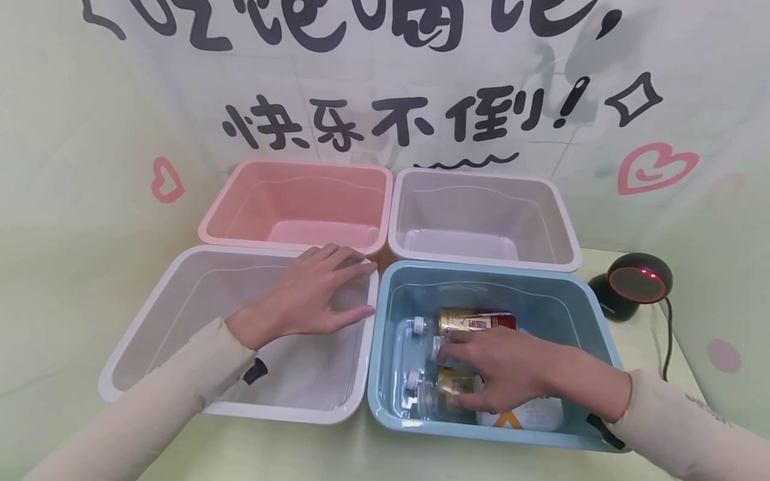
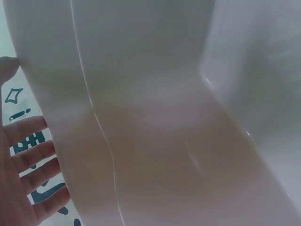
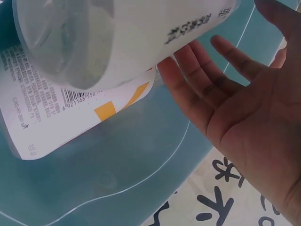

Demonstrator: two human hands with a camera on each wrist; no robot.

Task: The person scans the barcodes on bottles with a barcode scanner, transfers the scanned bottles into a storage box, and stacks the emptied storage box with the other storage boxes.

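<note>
My left hand (image 1: pixel 321 287) rests at the right rim of the front-left pale grey tub (image 1: pixel 271 412), its fingers fairly straight. The left wrist view shows the fingertips (image 2: pixel 54 150) against the tub's edge. Inside the blue tub (image 1: pixel 493 270), my right hand (image 1: pixel 511 371) reaches over lying bottles and cans with fingers and thumb spread. In the right wrist view, its fingertips are at the side of a translucent bottle with a white label (image 3: pixel 150 28); a firm grip does not show. Beneath lies a white-labelled item with an orange mark and barcode (image 3: pixel 47 113). A gold and red can (image 1: pixel 475 319) lies beyond the hand.
Behind stand a pink tub (image 1: pixel 295 194) and a pale lilac tub (image 1: pixel 481 207), rims close together. A black scanner-like device (image 1: pixel 639 277) with red lights and a cable (image 1: pixel 669 341) stands right of the blue tub. A backdrop with black lettering (image 1: pixel 397 120) hangs behind.
</note>
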